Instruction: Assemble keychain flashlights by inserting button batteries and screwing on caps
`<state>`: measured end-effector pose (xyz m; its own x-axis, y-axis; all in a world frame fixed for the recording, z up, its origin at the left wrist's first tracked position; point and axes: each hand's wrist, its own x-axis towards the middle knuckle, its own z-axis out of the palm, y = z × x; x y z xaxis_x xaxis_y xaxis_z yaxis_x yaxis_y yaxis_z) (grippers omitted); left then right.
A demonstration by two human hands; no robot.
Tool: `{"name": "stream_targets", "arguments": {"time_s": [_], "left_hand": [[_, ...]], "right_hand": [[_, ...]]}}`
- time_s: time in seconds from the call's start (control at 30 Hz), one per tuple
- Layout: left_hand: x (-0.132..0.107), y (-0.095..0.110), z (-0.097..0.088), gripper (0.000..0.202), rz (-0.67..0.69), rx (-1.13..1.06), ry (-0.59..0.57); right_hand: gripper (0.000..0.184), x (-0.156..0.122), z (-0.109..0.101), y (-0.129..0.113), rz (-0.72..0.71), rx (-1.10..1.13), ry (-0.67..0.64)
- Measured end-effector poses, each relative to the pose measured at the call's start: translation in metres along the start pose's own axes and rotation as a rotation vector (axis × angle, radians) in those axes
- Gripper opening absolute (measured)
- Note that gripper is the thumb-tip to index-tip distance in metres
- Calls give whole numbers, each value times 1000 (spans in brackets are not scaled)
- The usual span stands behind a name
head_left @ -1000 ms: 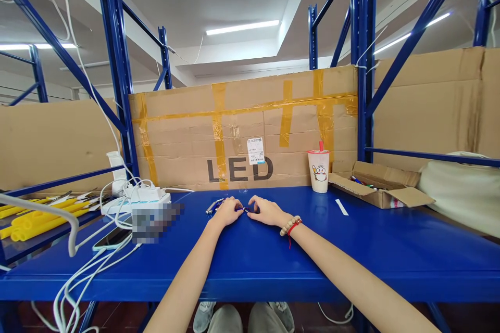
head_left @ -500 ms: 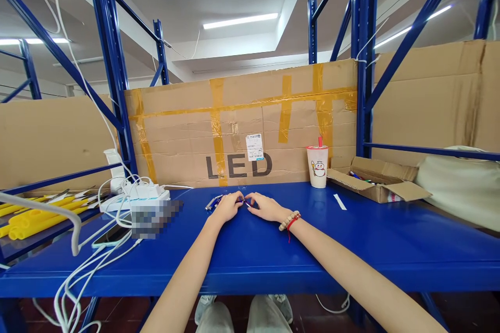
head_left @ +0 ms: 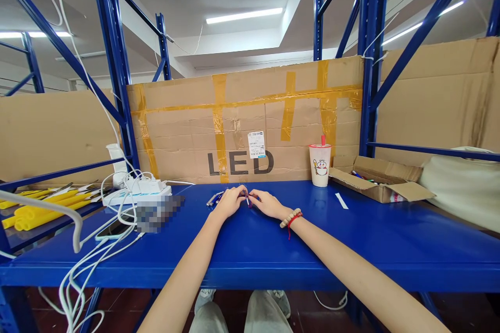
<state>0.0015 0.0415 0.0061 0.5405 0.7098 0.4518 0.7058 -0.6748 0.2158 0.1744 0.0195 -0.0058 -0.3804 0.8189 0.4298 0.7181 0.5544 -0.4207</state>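
Both hands are close together at the back of the blue table [head_left: 273, 250], fingers bent inward. Between their fingertips is a small, slim, dark pen-like piece [head_left: 248, 199] with a pale, shiny part pointing down. My left hand [head_left: 230, 202] pinches its left side; my right hand [head_left: 267, 203], with a beaded bracelet and red string at the wrist, pinches the right. Much of the piece is covered by fingers. Just left of my left hand lie several slim blue and silver pen-like pieces [head_left: 214, 200], partly hidden by that hand.
A white cup [head_left: 320, 166] with a red straw stands back right, beside an open cardboard box [head_left: 385, 187] holding pen-like items. A white paper strip [head_left: 341, 201] lies nearby. White cables [head_left: 84, 265], a power strip [head_left: 136, 195] and a phone [head_left: 113, 230] crowd the left. Cardboard [head_left: 179, 140] walls the back.
The pen-like piece has turned between the fingertips, and its pale part now shows pointing downward. My hands stay close together in nearly the same place; the view has shifted slightly.
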Motion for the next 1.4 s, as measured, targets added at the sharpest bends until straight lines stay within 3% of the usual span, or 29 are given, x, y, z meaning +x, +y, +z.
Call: {"name": "stream_targets", "arguments": {"time_s": [0.47, 0.73, 0.87, 1.17, 1.4], "left_hand": [[1, -1, 1, 11, 5, -9, 36], [2, -3, 4, 20, -33, -121, 33], [3, -3, 5, 20, -36, -57, 9], [1, 0, 3, 21, -81, 16, -5], [-2, 7, -3, 21, -191, 83, -16]], "right_hand": [[20, 8, 8, 11, 119, 237, 132], [15, 9, 9, 9, 86, 341, 241], [12, 12, 12, 13, 52, 392, 291], [10, 8, 7, 9, 121, 259, 327], [10, 2, 1, 2, 162, 171, 250]]}}
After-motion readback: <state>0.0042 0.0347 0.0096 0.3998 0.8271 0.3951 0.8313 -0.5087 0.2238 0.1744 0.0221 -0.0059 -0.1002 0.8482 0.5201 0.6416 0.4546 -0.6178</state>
